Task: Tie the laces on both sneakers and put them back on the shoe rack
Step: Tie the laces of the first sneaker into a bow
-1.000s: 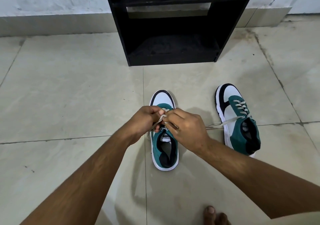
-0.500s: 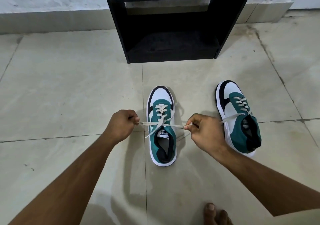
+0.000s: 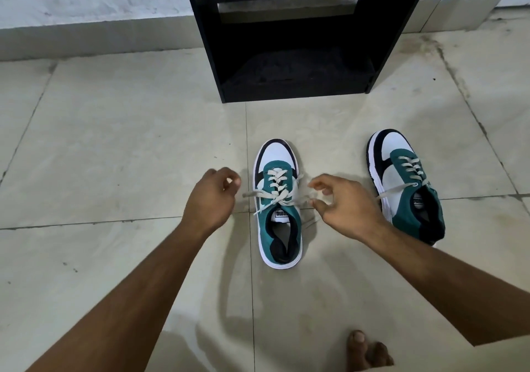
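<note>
Both grips released: left hand (image 3: pixel 210 198) & right hand (image 3: pixel 348 206) flank mid sneaker (image 3: pixel 278 202), tongue tag reads "puma".

**Around the shoe rack**

Before the shoe rack (image 3: pixel 298 42), on the floor (image 3: pixel 114 142), my near sneaker (image 3: pixel 278 205) sits centred; the other sneaker (image 3: pixel 407 185) lies toward the rack's right. My left hand (image 3: pixel 210 199) and right hand (image 3: pixel 348 205) flank the near one.

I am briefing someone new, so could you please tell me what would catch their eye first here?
Two teal-and-white sneakers stand on the tiled floor: the centre sneaker with its laces tied, the right sneaker with a lace trailing loose. Both hands, left hand and right hand, hover open beside the centre one, before a black shoe rack.
</note>
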